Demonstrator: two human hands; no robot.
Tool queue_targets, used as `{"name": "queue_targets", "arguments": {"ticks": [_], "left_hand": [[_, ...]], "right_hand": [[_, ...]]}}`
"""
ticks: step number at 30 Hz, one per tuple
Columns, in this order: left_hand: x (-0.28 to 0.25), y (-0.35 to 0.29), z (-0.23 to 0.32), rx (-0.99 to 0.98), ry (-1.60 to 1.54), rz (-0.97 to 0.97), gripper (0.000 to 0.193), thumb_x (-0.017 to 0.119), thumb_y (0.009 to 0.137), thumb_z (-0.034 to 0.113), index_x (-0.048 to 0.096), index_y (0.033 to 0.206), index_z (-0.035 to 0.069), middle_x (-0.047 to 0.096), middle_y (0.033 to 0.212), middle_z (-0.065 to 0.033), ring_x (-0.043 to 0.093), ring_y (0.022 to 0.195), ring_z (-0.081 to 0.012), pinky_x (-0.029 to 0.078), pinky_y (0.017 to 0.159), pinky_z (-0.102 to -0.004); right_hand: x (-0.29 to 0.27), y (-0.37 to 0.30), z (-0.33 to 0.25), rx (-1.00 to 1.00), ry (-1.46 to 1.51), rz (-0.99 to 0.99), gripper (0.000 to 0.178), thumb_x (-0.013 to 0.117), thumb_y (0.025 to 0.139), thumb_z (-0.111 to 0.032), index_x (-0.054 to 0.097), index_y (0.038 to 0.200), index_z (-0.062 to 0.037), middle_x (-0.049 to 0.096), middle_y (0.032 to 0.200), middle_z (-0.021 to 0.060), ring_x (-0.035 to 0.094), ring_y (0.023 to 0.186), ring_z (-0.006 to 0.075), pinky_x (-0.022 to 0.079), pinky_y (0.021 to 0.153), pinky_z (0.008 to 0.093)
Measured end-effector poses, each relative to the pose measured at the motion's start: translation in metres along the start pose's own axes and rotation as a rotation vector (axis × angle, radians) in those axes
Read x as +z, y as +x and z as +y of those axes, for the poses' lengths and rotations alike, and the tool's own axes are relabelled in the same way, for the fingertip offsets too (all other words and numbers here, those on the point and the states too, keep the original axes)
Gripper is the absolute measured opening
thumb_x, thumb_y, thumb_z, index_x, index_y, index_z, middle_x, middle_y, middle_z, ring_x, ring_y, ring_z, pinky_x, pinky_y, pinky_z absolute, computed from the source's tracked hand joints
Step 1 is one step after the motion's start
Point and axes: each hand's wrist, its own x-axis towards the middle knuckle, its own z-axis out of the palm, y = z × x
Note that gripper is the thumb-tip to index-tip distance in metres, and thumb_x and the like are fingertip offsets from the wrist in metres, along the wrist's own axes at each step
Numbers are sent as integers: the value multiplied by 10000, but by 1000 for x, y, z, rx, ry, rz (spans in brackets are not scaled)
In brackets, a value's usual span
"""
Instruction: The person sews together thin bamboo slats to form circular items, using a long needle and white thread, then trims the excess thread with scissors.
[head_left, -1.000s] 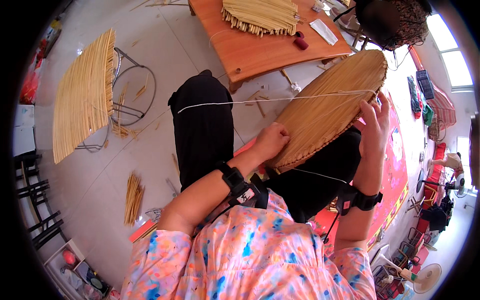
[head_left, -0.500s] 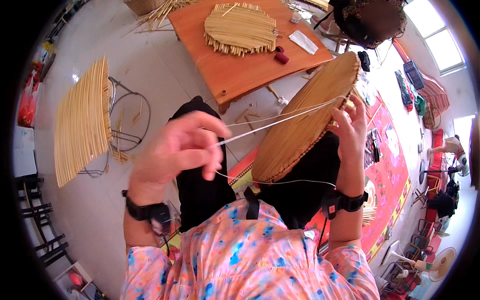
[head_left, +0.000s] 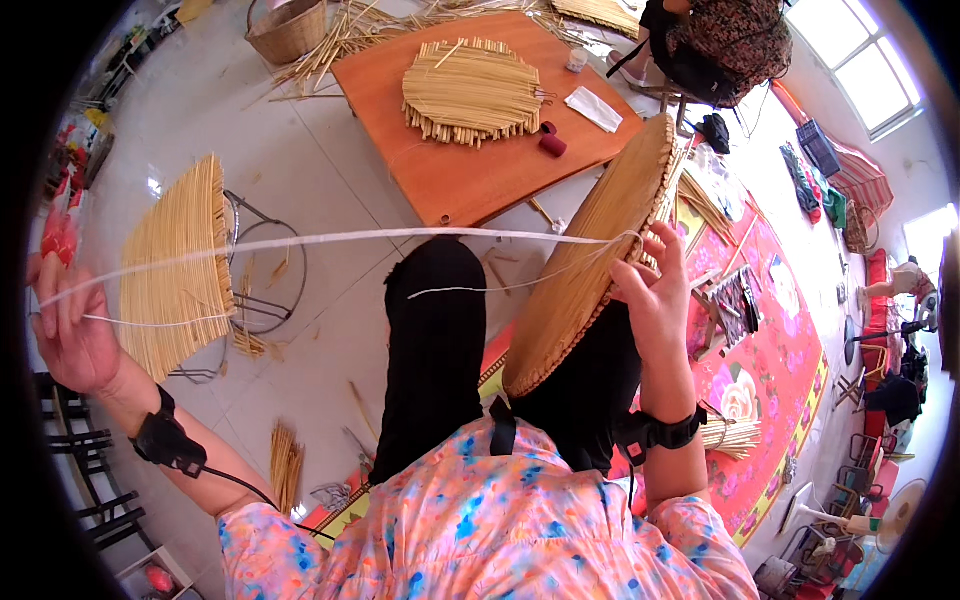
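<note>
The straw panel (head_left: 575, 300), oval and stitched along its edge, stands tilted over the person's right thigh (head_left: 590, 400), just left of the right hand (head_left: 652, 275). That hand grips the panel's edge between thumb and fingers. The left hand (head_left: 76, 330) is stretched far out to the left, well apart from the panel, its fingers closed on a white thread (head_left: 430, 232). The thread runs nearly straight across to the panel's edge, beside the right fingertips. Beyond the knees, an orange surface (head_left: 380, 90) carries a straw disc (head_left: 470, 90) and a red spool (head_left: 552, 146).
</note>
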Motion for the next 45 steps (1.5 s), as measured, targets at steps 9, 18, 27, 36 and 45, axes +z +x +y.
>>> {"name": "queue_targets", "arguments": {"ticks": [9,18,27,36,45], "left_hand": [[63,-19,-85,-341,1868,-397,496,676,732,39,553,1212,10,521,1339,-151,505,1235,-280,375,1038,-349],[119,4,-289,-101,1044,-523,190,658,810,25,641,999,11,646,1116,-112,630,985,-272,496,858,-342],[139,-19,-365,-268,875,-756,217,676,731,38,666,944,3,647,921,-152,622,871,-349,504,774,-400],[138,-27,-378,-261,890,-793,160,687,743,92,653,877,11,628,866,-153,619,829,-350,497,727,-412],[126,-4,-354,-293,853,-689,144,676,780,82,676,899,1,671,872,-151,650,818,-290,509,750,-346]], "right_hand": [[37,-12,-4,-104,-164,-67,617,722,723,-85,441,1269,-24,564,1098,122,606,830,160,538,617,272],[34,-22,-11,-48,-177,-73,628,719,717,-52,431,1275,-39,540,1127,107,602,899,162,554,620,262],[27,-32,-9,-7,-111,-66,624,692,730,4,416,1288,-31,495,1186,117,595,974,176,584,694,264],[28,-33,-8,-3,-75,-95,647,691,727,7,397,1302,-22,488,1201,114,586,989,169,577,709,264],[23,-34,0,-9,-106,-90,701,742,721,-29,384,1324,-26,491,1208,123,585,990,179,562,739,287]]}}
